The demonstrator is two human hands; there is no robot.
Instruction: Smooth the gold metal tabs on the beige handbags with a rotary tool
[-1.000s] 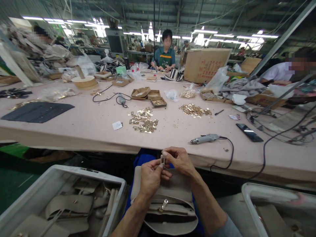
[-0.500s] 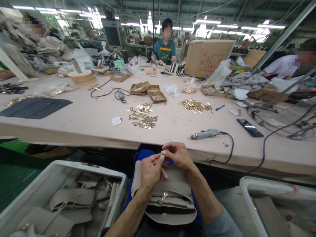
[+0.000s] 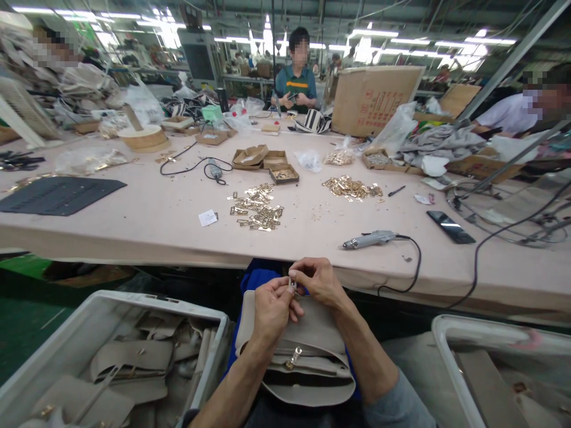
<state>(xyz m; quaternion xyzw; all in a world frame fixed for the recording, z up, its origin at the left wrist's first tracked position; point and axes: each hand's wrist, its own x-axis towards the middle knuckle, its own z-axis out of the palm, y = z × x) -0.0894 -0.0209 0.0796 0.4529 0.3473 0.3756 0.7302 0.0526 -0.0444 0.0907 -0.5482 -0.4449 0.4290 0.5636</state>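
A beige handbag (image 3: pixel 319 333) lies on my lap over blue cloth (image 3: pixel 256 276), its mouth open towards me. A shiny metal clasp (image 3: pixel 294 358) sits near its opening. At the far edge of the bag's flap, my left hand (image 3: pixel 273 306) pinches a small metal piece (image 3: pixel 292 282) between thumb and fingers. My right hand (image 3: pixel 317 278) comes in from the other side, its thumb and forefinger closed on the same piece. The fingers cover most of it, so I cannot tell whether it is fixed to the flap.
An electric screwdriver (image 3: pixel 370 239) lies on the table (image 3: pixel 303 244) ahead. Beyond are gold metal plates (image 3: pixel 256 208), more gold fittings (image 3: pixel 352 187) and a phone (image 3: pixel 450 227). Bins of beige bags stand left (image 3: pixel 156 303) and right (image 3: pixel 446 351). A co-worker (image 3: pixel 295 83) is across the table.
My fingers have shifted slightly, and more of the small metal piece shows between them. The bag stays in place. The co-worker opposite has raised their hands.
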